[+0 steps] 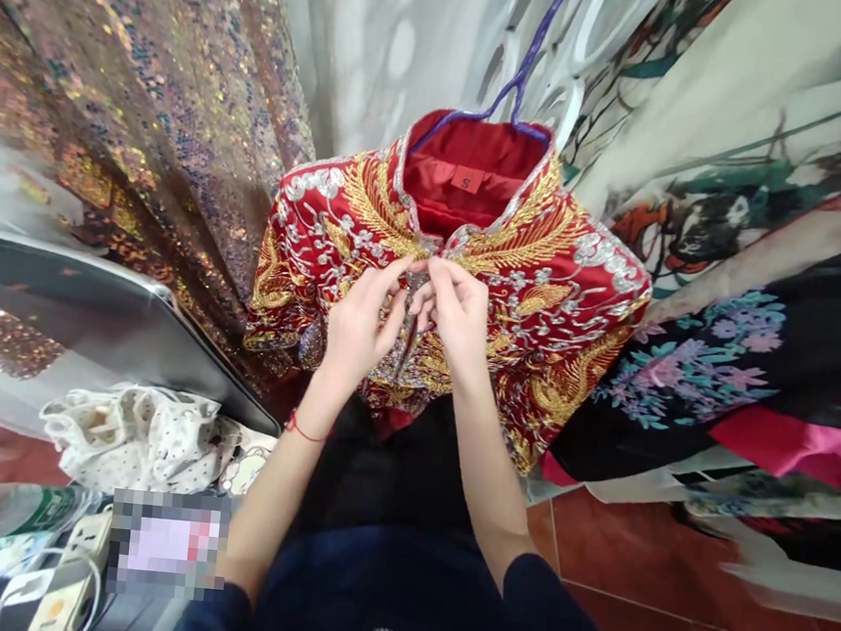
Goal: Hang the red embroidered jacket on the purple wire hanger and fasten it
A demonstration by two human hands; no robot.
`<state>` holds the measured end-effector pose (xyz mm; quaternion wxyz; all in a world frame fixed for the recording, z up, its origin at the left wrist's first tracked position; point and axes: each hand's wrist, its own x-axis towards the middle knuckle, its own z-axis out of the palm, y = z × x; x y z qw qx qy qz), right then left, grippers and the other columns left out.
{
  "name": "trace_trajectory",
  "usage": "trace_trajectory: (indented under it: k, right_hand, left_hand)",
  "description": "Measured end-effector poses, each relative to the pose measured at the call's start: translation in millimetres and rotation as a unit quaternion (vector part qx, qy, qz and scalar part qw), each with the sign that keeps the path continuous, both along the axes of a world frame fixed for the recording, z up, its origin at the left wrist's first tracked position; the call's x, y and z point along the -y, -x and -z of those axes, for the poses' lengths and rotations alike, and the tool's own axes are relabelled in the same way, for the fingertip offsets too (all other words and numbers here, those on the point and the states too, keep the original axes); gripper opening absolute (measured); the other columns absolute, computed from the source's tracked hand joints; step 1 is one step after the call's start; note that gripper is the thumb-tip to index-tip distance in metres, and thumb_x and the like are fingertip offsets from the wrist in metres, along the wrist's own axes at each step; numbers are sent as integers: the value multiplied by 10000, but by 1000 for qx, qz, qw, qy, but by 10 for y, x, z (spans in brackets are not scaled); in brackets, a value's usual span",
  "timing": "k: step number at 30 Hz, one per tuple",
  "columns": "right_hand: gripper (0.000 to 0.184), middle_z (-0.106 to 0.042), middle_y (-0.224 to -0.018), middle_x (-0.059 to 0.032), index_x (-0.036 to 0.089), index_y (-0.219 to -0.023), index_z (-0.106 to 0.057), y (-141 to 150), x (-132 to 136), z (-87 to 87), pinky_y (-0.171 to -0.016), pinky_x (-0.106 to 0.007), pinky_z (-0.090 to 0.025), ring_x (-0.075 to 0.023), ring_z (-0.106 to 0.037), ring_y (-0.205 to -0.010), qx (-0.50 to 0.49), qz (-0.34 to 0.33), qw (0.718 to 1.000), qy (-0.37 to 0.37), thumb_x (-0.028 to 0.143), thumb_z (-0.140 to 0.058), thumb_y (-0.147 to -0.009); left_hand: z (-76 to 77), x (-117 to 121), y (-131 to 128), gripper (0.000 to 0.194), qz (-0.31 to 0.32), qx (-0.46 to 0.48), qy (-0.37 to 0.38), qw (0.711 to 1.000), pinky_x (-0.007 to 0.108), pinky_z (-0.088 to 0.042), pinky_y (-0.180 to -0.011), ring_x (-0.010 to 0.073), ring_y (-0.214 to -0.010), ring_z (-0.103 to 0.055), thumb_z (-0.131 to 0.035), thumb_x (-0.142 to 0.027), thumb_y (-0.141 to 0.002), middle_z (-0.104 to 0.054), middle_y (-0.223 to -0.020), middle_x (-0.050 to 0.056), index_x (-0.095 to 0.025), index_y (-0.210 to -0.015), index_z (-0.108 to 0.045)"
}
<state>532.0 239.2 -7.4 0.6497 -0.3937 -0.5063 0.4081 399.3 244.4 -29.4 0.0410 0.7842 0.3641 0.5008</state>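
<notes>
A red jacket (540, 297) with gold and silver embroidery hangs from a purple hanger (520, 84) in front of me. Its stand collar is open at the top, and a red size label marked S (466, 179) shows inside. Just below the collar, at the front opening, my left hand (365, 316) pinches the jacket's edge with thumb and fingers. My right hand (454, 309) meets it there, its fingertips pinching the other front edge. The fingers hide any fastener between them. Below the hands the front edges part slightly.
A sequined curtain-like cloth (168, 87) hangs at left, beside a dark chair-like panel (97, 307). Below lie a spotted white cloth bag (137, 433), a plastic bottle (13, 511) and a power strip (74, 570). Printed garments (741, 186) hang at right above red floor tiles (648, 571).
</notes>
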Motion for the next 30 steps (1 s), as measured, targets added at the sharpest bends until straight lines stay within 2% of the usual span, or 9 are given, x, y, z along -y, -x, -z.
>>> trace_trajectory:
  k: [3,6,10,15,18,21,24,27,30]
  right_hand:
    - [405,-539,-479,70,207,-746,-643,-12,-3,-13,-365,-192,-331,-55,-462,-334,22,27,999,-7,567,-564,-914]
    - [486,-531,-446,52,198,-597,-589,-49,19,-34,-388,-204,-324,-57,-442,-341,85,85,993,-4,558,-563,-922]
    - [530,-533,-425,35,191,-553,-624,-141,42,-59,-445,-226,-355,-79,-462,-365,173,151,973,0,575,-569,-914]
    - [542,-544,-437,40,195,-569,-640,-216,53,-51,-492,-253,-392,-92,-465,-354,209,165,963,37,611,-556,-905]
    - [483,-581,-502,25,192,-609,-647,-253,118,-78,-537,-261,-403,-105,-500,-440,269,185,945,-21,546,-563,-927]
    - [322,-666,-659,-7,192,-732,-680,-392,205,-148,-618,-275,-431,-124,-551,-573,326,273,890,-164,394,-571,-958]
    - [183,-697,-771,-35,209,-825,-688,-681,215,-221,-753,-326,-453,-166,-585,-719,373,424,776,-282,316,-597,-942]
    - [235,-689,-924,-90,207,-943,-691,-1040,123,-287,-846,-386,-422,-229,-578,-900,439,499,696,-273,424,-598,-935]
    - [373,-657,-878,-86,195,-955,-677,-1337,-2,-383,-803,-359,-379,-220,-552,-856,529,455,687,-203,514,-485,-977]
  left_hand:
    - [-535,-115,22,378,9,-75,-27,997,224,-479,-650,108,-704,-611,-438,-334,-1009,-667,-963,41,-251,-1364,-537]
    - [-790,-200,-7,305,-9,-118,-43,992,221,-430,-602,115,-686,-614,-481,-372,-995,-674,-919,40,-225,-1200,-653]
    - [-814,-198,-17,271,-46,-147,-87,984,215,-351,-563,99,-624,-579,-482,-356,-1006,-673,-824,16,-212,-967,-709]
    - [-769,-100,-33,224,-70,-157,-146,974,231,-364,-560,96,-619,-585,-498,-325,-1006,-678,-768,-5,-212,-939,-679]
    - [-797,-143,-9,150,-45,-100,-137,985,228,-431,-627,101,-676,-601,-552,-323,-980,-664,-766,-14,-213,-999,-651]
    - [-846,-312,141,362,-51,-34,-139,988,290,-493,-800,157,-881,-630,-651,-420,-907,-682,-968,38,-218,-1199,-581]
    - [-852,-585,371,542,-88,-37,-149,984,379,-448,-964,248,-1160,-568,-669,-515,-865,-637,-1227,122,-215,-1296,-534]
    - [-803,-855,517,377,-73,-97,-116,986,391,-403,-992,243,-1140,-580,-512,-501,-962,-669,-1188,103,-232,-1217,-582]
    - [-815,-963,490,308,-81,-103,-114,985,349,-411,-872,197,-915,-616,-425,-458,-1007,-706,-946,65,-227,-997,-629]
